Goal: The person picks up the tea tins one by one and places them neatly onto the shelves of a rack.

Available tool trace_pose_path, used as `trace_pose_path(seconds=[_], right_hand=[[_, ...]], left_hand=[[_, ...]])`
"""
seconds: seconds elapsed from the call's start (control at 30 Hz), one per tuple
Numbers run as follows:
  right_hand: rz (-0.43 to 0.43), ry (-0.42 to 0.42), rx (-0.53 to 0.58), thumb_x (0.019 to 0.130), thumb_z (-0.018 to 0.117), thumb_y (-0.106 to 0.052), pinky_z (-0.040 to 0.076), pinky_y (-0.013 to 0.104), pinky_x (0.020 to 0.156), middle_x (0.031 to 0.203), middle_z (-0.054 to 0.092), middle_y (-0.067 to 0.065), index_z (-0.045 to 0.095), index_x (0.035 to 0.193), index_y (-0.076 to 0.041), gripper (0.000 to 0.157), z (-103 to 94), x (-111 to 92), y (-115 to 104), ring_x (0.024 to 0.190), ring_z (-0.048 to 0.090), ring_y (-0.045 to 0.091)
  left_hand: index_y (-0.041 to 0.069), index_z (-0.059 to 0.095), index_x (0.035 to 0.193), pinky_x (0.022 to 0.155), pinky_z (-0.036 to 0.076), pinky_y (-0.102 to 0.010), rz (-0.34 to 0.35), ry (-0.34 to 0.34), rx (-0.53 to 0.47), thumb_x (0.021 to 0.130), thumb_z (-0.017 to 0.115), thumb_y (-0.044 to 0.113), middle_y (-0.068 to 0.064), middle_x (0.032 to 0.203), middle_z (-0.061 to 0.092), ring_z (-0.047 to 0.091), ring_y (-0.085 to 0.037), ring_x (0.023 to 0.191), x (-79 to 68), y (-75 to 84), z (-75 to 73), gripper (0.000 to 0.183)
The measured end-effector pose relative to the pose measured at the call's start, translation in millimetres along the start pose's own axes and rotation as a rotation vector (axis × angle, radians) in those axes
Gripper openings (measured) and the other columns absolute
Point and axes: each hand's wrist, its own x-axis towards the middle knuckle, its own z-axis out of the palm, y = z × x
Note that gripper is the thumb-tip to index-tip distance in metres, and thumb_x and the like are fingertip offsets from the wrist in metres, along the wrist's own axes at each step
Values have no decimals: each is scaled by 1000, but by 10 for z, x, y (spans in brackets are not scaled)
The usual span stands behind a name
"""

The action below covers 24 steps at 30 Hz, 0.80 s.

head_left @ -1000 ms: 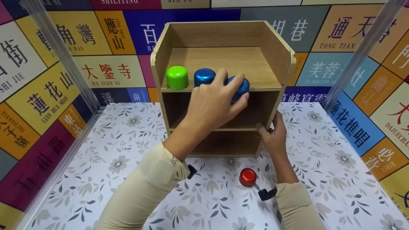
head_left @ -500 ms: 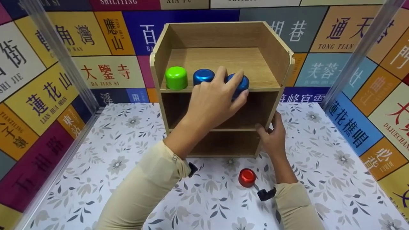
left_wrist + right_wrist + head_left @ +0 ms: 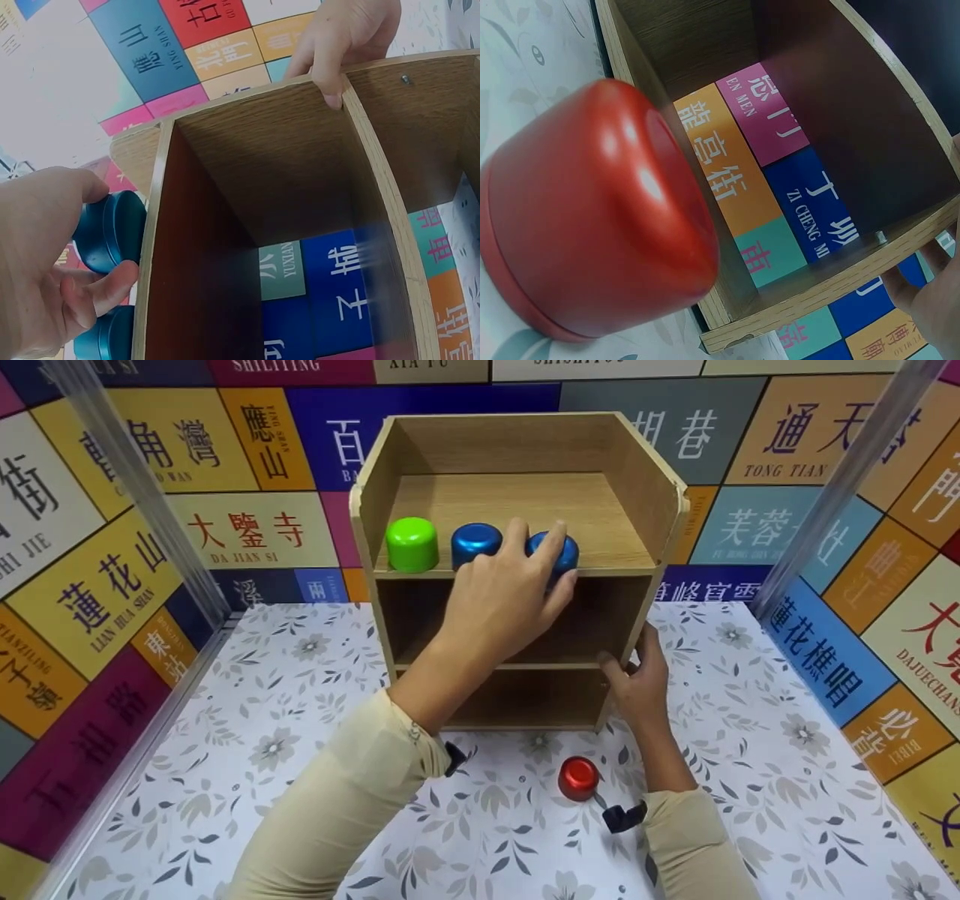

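On the top board of a small wooden shelf unit [image 3: 510, 502], my left hand [image 3: 495, 600] holds a shiny blue canister [image 3: 568, 556] at the front edge. The left wrist view shows thumb and fingers around this blue canister [image 3: 124, 225], its end against the board. A second blue canister [image 3: 472, 542] sits just left of it, partly behind the hand. Farther left stands a bright green canister [image 3: 412, 544]. My right hand [image 3: 643, 679] grips the unit's right side, thumb at the front edge by the middle board and fingers around the outer side.
A red canister [image 3: 578, 778] stands on the floral tablecloth [image 3: 300, 810] in front of the unit, close to the right wrist. Two lower compartments of the unit face forward. Walls with coloured sign panels [image 3: 255, 529] enclose the table behind and on both sides.
The blue canister in my left hand has shifted slightly back onto the top board. The right hand keeps its grip on the unit's side.
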Motion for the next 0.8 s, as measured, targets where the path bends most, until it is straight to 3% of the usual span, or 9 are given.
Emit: trace_pose_path(seconds=[0.23,0.47,0.8], right_hand=[[-2,1,0,83,64,-9,52,33,83,127,53,2,43,136,-21,58,3,-3,4,118,50,15],[9,8,3,82,65,-8,52,33,84,126,54,2,45,135,-20,58,0,-4,-16,117,51,16],[14,2,11,82,65,-8,51,36,85,127,53,1,45,135,-22,58,0,1,-6,118,50,16]], left_hand=[[18,40,141,59,55,-31,-24,2,-1,94,38,51,-14,127,51,58,-19,57,5,42,51,58],[13,41,138,55,54,-30,-28,38,-10,96,36,47,-14,123,52,58,-18,57,6,83,102,54],[11,40,139,54,54,-31,-56,37,-31,97,33,46,-15,128,50,59,-19,57,26,120,161,56]])
